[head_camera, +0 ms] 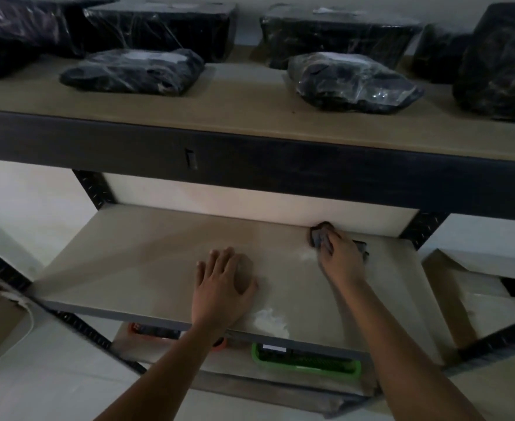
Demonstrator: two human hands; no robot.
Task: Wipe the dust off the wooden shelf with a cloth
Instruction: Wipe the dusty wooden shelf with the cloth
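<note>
Our right hand presses a dark cloth bunched under curled fingers against the wooden shelf, far back by the rear wall. Our left hand lies flat on the board, fingers spread, holding nothing. Pale dust patch near the front edge.

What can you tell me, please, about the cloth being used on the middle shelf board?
The dark grey crumpled cloth looks like soft, bunched fabric. It lies on the pale wooden middle shelf board, far back on its right part, close to the back edge. The right hand presses on it, fingers curled over it, so much of it is hidden; a fold shows at the hand's right side. The left hand rests flat, apart from it.
</note>
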